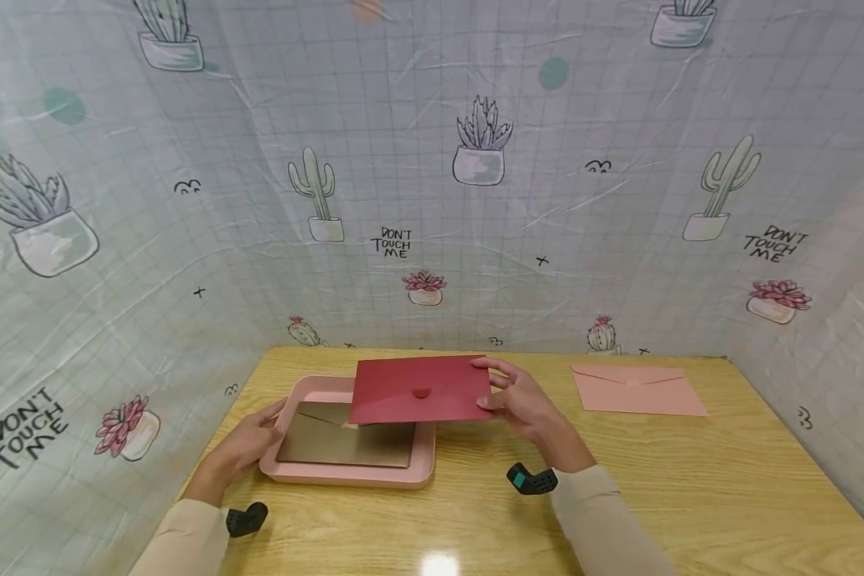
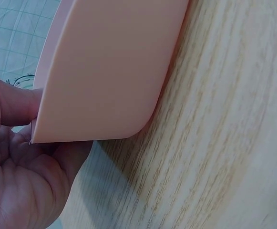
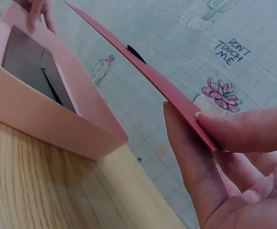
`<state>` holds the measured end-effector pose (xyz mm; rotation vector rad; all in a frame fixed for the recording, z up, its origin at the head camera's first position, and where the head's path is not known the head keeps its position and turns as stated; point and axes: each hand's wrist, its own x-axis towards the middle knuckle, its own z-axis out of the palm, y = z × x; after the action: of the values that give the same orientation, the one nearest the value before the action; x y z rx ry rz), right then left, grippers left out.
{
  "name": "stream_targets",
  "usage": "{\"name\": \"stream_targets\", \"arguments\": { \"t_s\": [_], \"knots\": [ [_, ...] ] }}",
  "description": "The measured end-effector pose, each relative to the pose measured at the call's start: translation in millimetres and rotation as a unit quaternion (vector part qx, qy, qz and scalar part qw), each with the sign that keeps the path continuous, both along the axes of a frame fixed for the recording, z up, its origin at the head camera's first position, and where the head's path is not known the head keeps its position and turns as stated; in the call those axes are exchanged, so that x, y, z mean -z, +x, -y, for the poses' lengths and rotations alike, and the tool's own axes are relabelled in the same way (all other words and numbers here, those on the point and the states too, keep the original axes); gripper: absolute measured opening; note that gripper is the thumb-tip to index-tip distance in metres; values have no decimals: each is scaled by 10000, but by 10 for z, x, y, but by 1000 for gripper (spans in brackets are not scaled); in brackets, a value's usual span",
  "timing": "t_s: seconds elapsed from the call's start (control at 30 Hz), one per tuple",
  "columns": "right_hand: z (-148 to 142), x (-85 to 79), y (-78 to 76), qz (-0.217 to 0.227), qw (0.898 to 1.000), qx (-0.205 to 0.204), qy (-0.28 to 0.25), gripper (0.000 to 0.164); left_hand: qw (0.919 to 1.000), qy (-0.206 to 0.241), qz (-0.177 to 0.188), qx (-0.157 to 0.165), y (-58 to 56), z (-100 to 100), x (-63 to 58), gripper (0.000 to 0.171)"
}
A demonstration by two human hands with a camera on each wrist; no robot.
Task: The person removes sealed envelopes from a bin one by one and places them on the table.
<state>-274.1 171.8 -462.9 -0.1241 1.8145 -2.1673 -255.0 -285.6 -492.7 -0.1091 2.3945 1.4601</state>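
A red envelope is pinched at its right end by my right hand, thumb on top and fingers below. It hangs in the air above the right part of a pink tray. Inside the tray lies a brownish-gold envelope, partly covered by the red one in the head view. My left hand grips the tray's left wall, the thumb over the rim, as the left wrist view shows. In the right wrist view the red envelope is seen nearly edge-on, apart from the tray.
A light pink envelope lies flat on the right side of the wooden table. Behind and along both sides hangs a cloth printed with cacti, close to the table's edges.
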Motion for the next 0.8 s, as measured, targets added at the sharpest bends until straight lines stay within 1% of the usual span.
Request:
{"name": "stream_targets", "arguments": {
  "t_s": [0.23, 0.47, 0.8],
  "knots": [
    [-85, 43, -30, 55, 10000, -50, -26, 70, 9998, -165, 43, -85, -27, 11, 24, 67],
    [-143, 9, -21, 98, 9999, -71, -83, 71, 9999, -46, 93, -74, -6, -2, 23, 68],
    [-240, 19, -38, 133, 9998, 1, -167, 71, 9999, -3, 69, -85, -9, -6, 11, 68]
  ]
}}
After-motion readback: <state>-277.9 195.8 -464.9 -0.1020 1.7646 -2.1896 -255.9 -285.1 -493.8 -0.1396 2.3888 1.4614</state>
